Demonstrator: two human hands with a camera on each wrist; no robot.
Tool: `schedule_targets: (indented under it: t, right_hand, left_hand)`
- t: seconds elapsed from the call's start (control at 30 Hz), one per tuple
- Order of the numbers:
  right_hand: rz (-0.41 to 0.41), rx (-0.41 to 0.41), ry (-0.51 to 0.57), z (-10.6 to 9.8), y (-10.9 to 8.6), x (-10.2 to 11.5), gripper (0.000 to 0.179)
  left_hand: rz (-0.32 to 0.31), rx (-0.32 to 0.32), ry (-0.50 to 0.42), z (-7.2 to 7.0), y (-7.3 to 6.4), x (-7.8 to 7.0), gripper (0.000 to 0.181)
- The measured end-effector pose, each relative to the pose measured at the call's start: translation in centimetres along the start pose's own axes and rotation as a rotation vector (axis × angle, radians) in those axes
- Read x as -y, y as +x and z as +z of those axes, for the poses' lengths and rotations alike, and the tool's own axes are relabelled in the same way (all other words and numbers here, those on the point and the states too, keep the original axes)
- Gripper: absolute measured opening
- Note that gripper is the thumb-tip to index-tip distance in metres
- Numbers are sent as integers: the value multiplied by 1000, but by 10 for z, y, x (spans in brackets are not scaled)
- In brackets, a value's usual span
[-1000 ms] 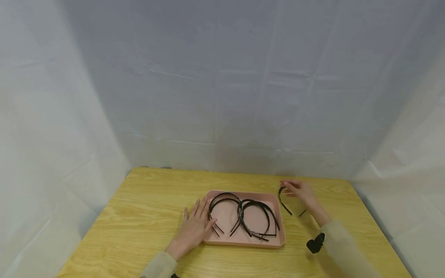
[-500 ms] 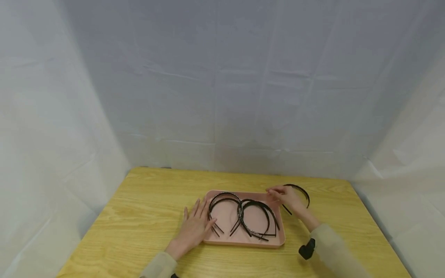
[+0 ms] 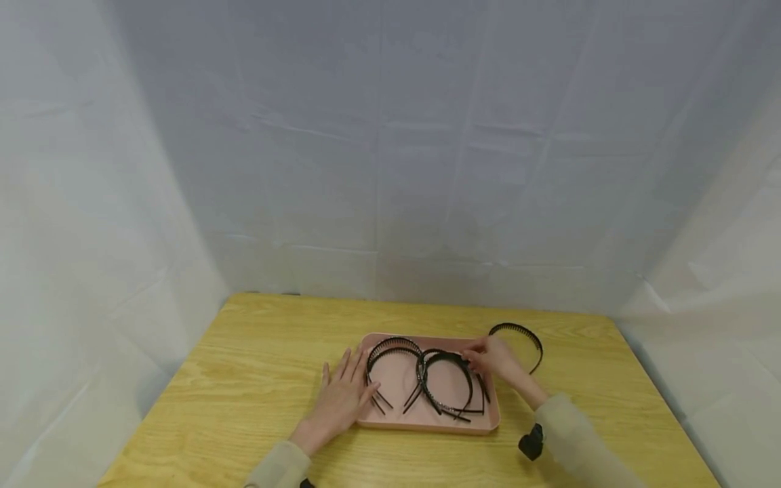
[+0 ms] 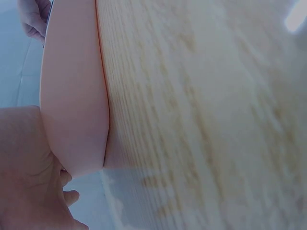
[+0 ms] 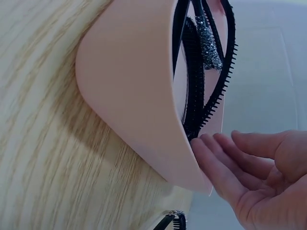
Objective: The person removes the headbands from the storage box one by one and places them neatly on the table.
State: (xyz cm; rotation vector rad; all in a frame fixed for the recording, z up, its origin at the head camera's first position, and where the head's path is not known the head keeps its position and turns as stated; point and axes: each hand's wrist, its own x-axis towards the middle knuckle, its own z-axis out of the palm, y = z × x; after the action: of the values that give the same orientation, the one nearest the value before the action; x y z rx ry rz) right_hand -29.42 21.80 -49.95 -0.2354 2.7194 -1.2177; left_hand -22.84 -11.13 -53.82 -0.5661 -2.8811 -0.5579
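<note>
Looks like picking from the pink tray [image 3: 427, 429] is the step, left hand [image 3: 343, 400] spread ungripped at its side, right hand [image 3: 499, 360] by the black headbands [image 5: 194, 72] inside, can't tell if pinching, so next probably needs one separated cleanly.

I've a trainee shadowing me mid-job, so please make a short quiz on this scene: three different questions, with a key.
1. True or false: a black headband lies on the table, outside the tray.
2. What colour is the tray? a) green b) white c) pink
3. In the head view, which is nearer the tray's left edge: the left grip or the right grip?

Key:
1. True.
2. c) pink.
3. The left grip.
</note>
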Motion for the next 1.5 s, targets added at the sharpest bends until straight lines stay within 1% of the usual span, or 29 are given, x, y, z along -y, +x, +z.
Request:
schedule_targets:
  t: [0.07, 0.2, 0.37, 0.5, 0.67, 0.77, 0.87, 0.93, 1.1, 1.23, 1.33, 1.5]
  right_hand:
    - [6, 9, -32, 1, -1, 1, 21]
    - [7, 16, -69, 4, -1, 2, 18]
    - [24, 15, -58, 8, 0, 3, 17]
    - [35, 11, -75, 11, 0, 2, 16]
    - [18, -18, -174, 13, -2, 3, 13]
    - [-12, -31, -247, 14, -3, 4, 11]
    - [-26, -42, -277, 17, -4, 5, 8]
    - [-30, -49, -273, 19, -5, 5, 6]
    - [-67, -82, -277, 25, -7, 5, 15]
    - [-91, -98, -302, 26, -8, 4, 14]
    - [-82, -98, -281, 25, -9, 4, 11]
    - [-58, -97, -202, 21, -8, 1, 10]
  left_hand:
    - [1, -2, 4, 2, 0, 1, 69]
    - [-13, 10, -5, -1, 0, -2, 68]
    - [-18, 22, 13, -3, 1, -4, 67]
    - [-16, 18, 9, -4, 1, -4, 68]
    - [-33, 38, 15, -5, 1, -7, 68]
    - [-40, 51, 19, -6, 1, -8, 67]
    - [-41, 54, 11, -6, 0, -8, 67]
    - [-45, 57, 11, -7, 0, -9, 67]
    - [-43, 58, 4, -6, 0, -9, 67]
    - [-39, 55, 15, -3, 1, -7, 67]
    - [-38, 54, 21, -1, 1, -6, 67]
    - [-40, 53, 12, -3, 1, -7, 67]
